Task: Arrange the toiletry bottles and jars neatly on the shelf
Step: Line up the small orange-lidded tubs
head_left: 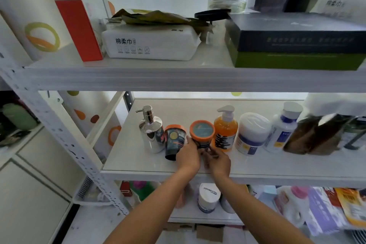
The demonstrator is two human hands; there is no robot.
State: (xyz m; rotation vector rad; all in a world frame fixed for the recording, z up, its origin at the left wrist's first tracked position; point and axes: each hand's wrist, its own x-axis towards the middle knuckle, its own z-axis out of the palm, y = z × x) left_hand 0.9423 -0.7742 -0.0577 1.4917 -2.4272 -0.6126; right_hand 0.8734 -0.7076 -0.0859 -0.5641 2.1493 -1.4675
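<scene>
Reaching onto the middle shelf (138,164), both hands meet at the base of a jar (202,133) with an orange lid. The left hand (188,156) is cupped against the jar's lower left side, fingers curled around it; the right hand (217,161) touches the jar's base from the right with its fingertips pinched in. Both look closed on the jar, which tilts its lid toward the camera.

Just left of it stands a second jar (175,141), dark with an orange lid, also leaning, touching or nearly touching the left hand. Further left a chrome pump (151,132) stands upright, close beside that jar.

To the right of the held jar the row goes on: an orange pump bottle (225,132) just beside it, then a white tub (251,133), then a white bottle (283,127) with a blue label, then a brown bottle (315,134) that is blurred. All sit in 1 line across the shelf's middle.

On the shelf above lie a tissue pack (148,42), a red box (79,29) and a dark box (297,41). Below, a white jar (209,197) shows between the forearms.
</scene>
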